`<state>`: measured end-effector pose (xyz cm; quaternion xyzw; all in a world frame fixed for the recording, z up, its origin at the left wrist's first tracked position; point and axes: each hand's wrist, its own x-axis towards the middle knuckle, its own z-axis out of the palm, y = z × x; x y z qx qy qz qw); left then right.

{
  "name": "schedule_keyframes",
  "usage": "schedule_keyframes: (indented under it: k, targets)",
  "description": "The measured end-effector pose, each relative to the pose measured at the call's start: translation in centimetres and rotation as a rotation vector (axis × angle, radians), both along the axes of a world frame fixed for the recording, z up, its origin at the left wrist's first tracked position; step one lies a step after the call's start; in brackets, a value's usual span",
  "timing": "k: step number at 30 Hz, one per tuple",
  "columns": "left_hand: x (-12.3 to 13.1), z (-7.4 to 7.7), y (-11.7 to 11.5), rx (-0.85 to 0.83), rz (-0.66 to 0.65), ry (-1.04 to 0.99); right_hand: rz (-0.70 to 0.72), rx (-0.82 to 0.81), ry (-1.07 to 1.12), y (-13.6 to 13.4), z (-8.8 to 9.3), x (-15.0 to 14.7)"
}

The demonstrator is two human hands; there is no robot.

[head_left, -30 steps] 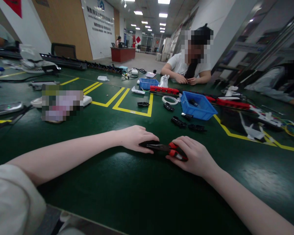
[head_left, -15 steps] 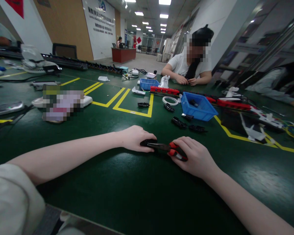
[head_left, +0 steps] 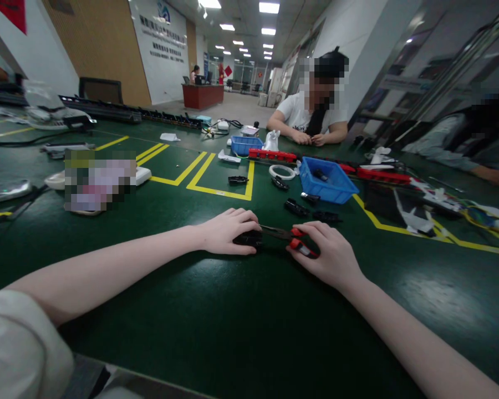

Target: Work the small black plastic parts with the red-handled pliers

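My left hand [head_left: 227, 230] rests on the green table [head_left: 249, 321] with its fingers closed round a small black plastic part [head_left: 248, 239]. My right hand [head_left: 330, 256] grips the red handles of a pair of pliers [head_left: 293, 241]. The pliers' dark jaws reach left to the black part, just above the fingers of my left hand. Both forearms lie low over the table.
Loose black parts [head_left: 296, 208] lie beyond my hands, beside a blue bin [head_left: 327, 182]. A second blue bin [head_left: 243, 145], red strips [head_left: 272, 154] and a white tape roll [head_left: 281, 172] sit farther back. A person sits across the table, another at the right. Yellow lines mark the table.
The view has shifted slightly, so both hands sit a little higher in the frame. The pliers' jaws now lie over the black part, not beside it.
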<state>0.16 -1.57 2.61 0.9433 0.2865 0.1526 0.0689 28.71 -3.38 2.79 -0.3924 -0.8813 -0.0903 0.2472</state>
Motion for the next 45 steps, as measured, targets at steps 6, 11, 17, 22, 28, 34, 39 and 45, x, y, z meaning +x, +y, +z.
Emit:
schedule_keyframes:
  k: [6, 11, 17, 22, 28, 34, 39, 45]
  targets:
    - [-0.2, -0.6, 0.4, -0.067, -0.017, -0.033, -0.004, -0.012, 0.014, -0.2, -0.2, -0.2]
    - [-1.1, -1.0, 0.0, -0.106, -0.030, 0.013, -0.005, 0.057, -0.011, -0.6, 0.0, -0.4]
    - [-1.5, -1.1, -0.7, -0.106, -0.036, 0.034, -0.026, 0.116, -0.022, -0.4, 0.1, 0.0]
    - [-1.2, -1.1, -0.6, -0.102, -0.044, 0.028, 0.012, 0.111, -0.041, 0.0, 0.0, 0.1]
    - [-0.9, -0.6, -0.5, -0.124, -0.003, -0.027, 0.099, 0.070, -0.054, -0.2, 0.0, -0.4]
    - [-0.5, -0.1, -0.7, -0.094, 0.037, -0.040, 0.087, 0.026, -0.010, -0.4, 0.1, -0.8]
    - [-0.3, -0.1, -0.8, -0.057, 0.060, -0.060, 0.101, -0.017, -0.055, -1.0, 0.2, -1.4]
    - [-0.3, -0.3, -0.8, -0.099, 0.078, -0.044, 0.106, -0.068, -0.085, -1.1, 0.1, -1.7]
